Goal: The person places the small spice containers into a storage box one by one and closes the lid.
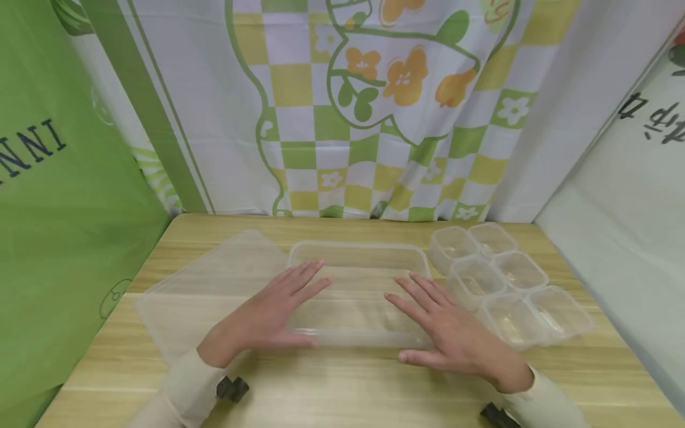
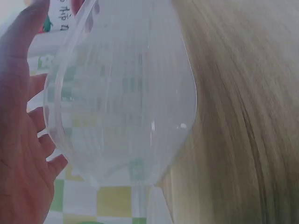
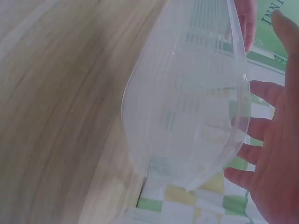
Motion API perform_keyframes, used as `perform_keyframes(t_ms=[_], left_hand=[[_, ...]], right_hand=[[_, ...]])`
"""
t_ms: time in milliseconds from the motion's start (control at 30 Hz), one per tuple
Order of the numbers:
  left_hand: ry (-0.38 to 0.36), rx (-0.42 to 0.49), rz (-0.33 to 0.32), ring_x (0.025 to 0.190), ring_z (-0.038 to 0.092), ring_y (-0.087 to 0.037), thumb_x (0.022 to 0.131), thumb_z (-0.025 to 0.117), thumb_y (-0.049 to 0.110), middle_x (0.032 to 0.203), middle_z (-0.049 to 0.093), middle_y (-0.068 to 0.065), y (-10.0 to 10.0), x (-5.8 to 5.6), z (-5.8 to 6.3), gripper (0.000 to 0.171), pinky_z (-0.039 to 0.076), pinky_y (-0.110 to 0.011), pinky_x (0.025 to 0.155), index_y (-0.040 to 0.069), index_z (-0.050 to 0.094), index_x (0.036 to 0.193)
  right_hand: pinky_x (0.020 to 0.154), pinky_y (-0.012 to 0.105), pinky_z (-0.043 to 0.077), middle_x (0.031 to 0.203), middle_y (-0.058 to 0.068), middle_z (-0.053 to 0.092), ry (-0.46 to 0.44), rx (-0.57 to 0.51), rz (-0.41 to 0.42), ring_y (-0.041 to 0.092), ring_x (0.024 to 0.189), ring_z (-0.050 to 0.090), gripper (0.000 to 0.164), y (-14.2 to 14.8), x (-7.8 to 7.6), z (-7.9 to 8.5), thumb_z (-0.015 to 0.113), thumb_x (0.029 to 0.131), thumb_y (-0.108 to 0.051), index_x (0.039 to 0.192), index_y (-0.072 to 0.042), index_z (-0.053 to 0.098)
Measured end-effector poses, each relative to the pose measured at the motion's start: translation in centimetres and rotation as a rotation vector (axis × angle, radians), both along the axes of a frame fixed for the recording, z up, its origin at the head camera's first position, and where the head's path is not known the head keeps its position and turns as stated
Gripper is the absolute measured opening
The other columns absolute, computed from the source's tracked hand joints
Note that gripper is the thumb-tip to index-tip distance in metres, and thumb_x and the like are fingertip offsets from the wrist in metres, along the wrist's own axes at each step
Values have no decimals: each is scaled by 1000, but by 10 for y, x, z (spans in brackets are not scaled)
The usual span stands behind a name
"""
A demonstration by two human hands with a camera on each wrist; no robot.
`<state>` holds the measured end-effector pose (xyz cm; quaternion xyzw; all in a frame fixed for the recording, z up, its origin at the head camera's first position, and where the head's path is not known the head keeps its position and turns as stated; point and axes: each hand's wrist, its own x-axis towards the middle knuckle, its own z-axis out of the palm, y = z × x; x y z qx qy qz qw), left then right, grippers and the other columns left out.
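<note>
A large clear plastic container (image 1: pixel 364 339) with rounded corners stands on the table between both hands. My left hand (image 1: pixel 267 315) hovers over its left edge, fingers spread and fairly straight. Over the right edge, my right hand (image 1: pixel 449 327) is spread in the same way. In the left wrist view, the container (image 2: pixel 126 102) shows its end wall, with the left hand (image 2: pixel 23 140) alongside the rim. The container (image 3: pixel 187 107) is also beside the right hand (image 3: pixel 275 154) in the right wrist view. Whether any fingertip touches the rim I cannot tell.
A flat translucent lid (image 1: pixel 209 291) lies on the table at the left, partly beneath the left hand. Several small clear boxes (image 1: pixel 476 279) stand in two rows at the right. The wooden table (image 1: pixel 342 392) meets a patterned curtain (image 1: pixel 374 148) at the back.
</note>
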<state>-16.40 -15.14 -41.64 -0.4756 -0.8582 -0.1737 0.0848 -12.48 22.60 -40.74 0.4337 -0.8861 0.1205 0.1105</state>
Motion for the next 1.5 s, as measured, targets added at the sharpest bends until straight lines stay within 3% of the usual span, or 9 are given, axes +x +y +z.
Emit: perform_keyframes(t_ms=[167,400,700,933,1033,1100,1267,1367,1500], left_hand=[[-35,18,40,155,11,-36,79,78,66,171,7,-11,-7,-2,-2,115,18,-62,118,12,24,164],[-93,59,82,154,11,-42,71,87,61,171,3,-13,-17,-3,-10,124,15,-62,119,10,23,164],[-114,76,134,153,13,-41,76,77,72,169,7,-21,-25,-7,-18,120,14,-65,118,11,23,164],[-145,83,171,154,12,-39,76,71,78,169,5,-22,-28,-7,-23,120,12,-65,118,13,22,165],[-148,81,175,153,14,-40,77,68,81,169,4,-22,-29,-8,-24,121,13,-63,119,11,21,165],[-156,82,180,153,15,-40,77,67,81,169,3,-22,-29,-8,-24,122,14,-62,119,10,21,165],[-163,82,197,153,15,-39,78,70,78,169,3,-22,-30,-7,-25,121,18,-60,119,10,20,165],[-152,87,205,152,17,-41,79,70,77,169,5,-22,-31,-5,-27,120,22,-62,117,8,21,164],[-153,91,215,152,18,-39,79,69,78,170,5,-21,-31,-4,-28,121,24,-61,117,6,21,164]], right_hand=[[116,58,25,168,13,23,19,-14,-20,41,149,26,91,8,2,0,70,90,-61,160,-14,37],[111,61,32,166,10,27,32,-38,-62,39,147,31,87,20,7,1,61,94,-65,160,-13,38],[108,61,34,164,9,33,46,-68,-115,37,145,34,88,35,11,3,75,88,-53,159,-14,41],[121,38,16,161,14,38,67,-99,-171,43,144,35,82,50,17,2,71,91,-55,155,-11,45],[121,40,19,160,14,39,73,-122,-191,43,143,37,79,59,19,2,64,96,-57,156,-11,44],[118,45,27,159,14,41,84,-136,-210,43,141,39,77,64,22,2,59,98,-60,156,-12,44],[116,44,30,154,13,47,96,-164,-259,40,137,44,70,75,27,2,66,97,-51,153,-13,49],[116,35,26,149,12,52,109,-180,-295,37,132,48,66,82,30,0,73,93,-43,148,-12,55],[104,42,34,141,12,57,115,-196,-361,37,123,52,64,89,34,-3,81,86,-33,142,-9,59]])
